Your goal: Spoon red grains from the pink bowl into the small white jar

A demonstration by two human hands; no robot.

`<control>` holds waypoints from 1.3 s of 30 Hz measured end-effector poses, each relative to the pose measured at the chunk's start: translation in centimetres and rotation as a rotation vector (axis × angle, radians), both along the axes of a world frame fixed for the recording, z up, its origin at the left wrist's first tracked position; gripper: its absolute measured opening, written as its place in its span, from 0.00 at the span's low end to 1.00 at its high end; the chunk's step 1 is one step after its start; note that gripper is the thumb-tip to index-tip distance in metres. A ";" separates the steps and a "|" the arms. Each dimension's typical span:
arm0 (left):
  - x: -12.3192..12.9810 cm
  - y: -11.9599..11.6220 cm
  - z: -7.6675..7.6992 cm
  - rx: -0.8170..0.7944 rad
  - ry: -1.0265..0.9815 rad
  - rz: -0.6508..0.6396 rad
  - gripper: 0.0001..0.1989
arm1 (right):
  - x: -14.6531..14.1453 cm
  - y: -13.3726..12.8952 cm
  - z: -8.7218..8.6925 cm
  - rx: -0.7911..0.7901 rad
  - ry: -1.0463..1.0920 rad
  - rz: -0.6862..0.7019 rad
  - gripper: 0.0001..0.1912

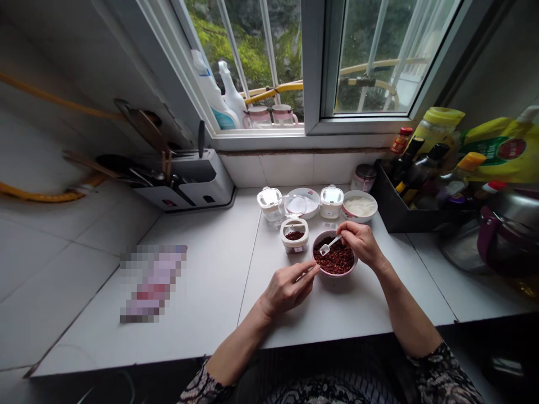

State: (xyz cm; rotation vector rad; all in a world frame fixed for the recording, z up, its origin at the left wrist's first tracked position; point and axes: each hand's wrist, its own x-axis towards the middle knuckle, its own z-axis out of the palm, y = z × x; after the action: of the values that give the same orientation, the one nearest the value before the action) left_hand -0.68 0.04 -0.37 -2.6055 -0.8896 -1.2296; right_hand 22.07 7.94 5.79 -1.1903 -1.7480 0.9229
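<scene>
A bowl (336,275) with a pinkish rim holds dark red grains that look like Sichuan peppercorns (339,262). My right hand (359,242) is closed on the handle of a small white spoon (325,249), whose scoop rests over the grains with a few specks in it. At the bowl's left edge, the fingertips of my left hand (290,287) are pressed together on the rim. Just behind that hand stands an open seasoning jar (294,245) with a cream-coloured rim, partly filled with the same dark red grains.
Behind stand two more lidded jars (270,203) (331,203), a plate (310,196) with a clear lid, and a bowl of white contents (360,206). A bottle box (410,220) and kettle (501,235) are right; a utensil holder (197,179) and blurred-out packet (155,286) left.
</scene>
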 end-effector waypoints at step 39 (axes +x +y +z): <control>0.4 0.3 0.1 0.062 -0.032 0.009 0.15 | -4.5 -0.9 -0.1 0.633 -0.278 0.130 0.14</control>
State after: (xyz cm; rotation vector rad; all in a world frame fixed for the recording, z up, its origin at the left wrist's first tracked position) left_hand -0.32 0.31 -0.28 -2.5380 -0.8533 -1.2794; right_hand 17.52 6.99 5.71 -0.8136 -2.1385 0.2270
